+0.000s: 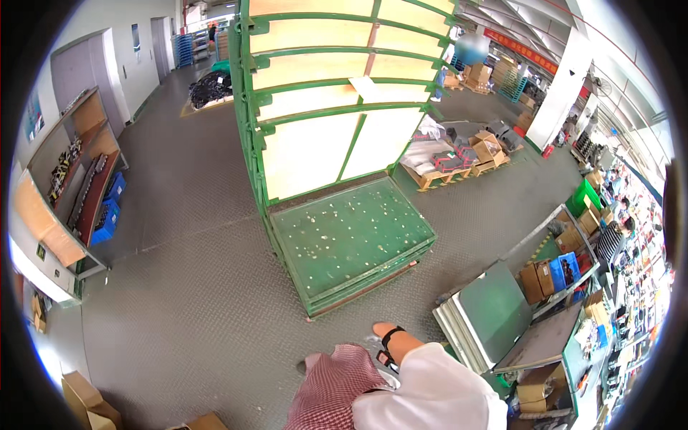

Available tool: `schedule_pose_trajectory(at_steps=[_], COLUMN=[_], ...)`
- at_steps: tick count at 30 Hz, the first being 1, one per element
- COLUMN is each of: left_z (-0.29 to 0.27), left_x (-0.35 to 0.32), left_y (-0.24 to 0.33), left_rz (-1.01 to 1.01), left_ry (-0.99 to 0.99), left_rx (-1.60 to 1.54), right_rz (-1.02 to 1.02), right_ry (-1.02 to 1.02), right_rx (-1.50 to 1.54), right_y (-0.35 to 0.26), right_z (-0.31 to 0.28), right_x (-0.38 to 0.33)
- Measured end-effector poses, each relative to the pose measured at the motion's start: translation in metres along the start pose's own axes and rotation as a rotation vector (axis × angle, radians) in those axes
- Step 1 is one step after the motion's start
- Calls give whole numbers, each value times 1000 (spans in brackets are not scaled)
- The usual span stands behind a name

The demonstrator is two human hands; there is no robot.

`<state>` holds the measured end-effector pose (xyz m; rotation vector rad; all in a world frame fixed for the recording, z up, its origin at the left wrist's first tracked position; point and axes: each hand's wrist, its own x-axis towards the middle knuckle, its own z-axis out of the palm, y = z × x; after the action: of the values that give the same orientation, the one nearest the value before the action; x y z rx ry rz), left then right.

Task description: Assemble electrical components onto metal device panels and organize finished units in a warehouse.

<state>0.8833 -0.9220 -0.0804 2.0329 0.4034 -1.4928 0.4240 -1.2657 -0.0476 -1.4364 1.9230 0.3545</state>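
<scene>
Standing on grey checker-plate floor (pixel 179 287), the person is facing a green steel pallet rack (pixel 344 236) lying just ahead; neither hand is showing, so either grip is impossible to judge.

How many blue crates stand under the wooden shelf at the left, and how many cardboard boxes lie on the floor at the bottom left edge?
blue crates: 2
cardboard boxes: 2
Total: 4
</scene>
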Motion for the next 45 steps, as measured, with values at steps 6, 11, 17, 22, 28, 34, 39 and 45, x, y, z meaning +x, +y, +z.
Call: schedule_pose_trajectory(at_steps=[6, 11, 17, 22, 28, 34, 39, 45], left_z=[-54, -70, -58, -60, -13, 139, 301, 457], left_x=[51, 117, 136, 136, 116, 89, 52, -116], left_y=[64, 164, 317, 360, 391, 392, 346, 256], left_rz=[-39, 88, 388, 155, 168, 364, 378, 413], left_ry=[40, 191, -36, -136, -276, -446, -682, -923], left_rx=[-62, -172, 12, 109, 319, 475, 727, 847], right_rz=[-719, -566, -38, 121, -259, 89, 257, 318], right_ry=[89, 377, -4, -195, -130, 326, 236, 302], right_rx=[-61, 282, -1, 265, 1538, 890, 850, 1207], right_y=[-183, -152, 0, 18, -1, 17, 86, 205], right_z=[-80, -53, 94, 128, 154, 118, 120, 110], right_x=[25, 46, -4, -67, -91, -63, -115, -168])
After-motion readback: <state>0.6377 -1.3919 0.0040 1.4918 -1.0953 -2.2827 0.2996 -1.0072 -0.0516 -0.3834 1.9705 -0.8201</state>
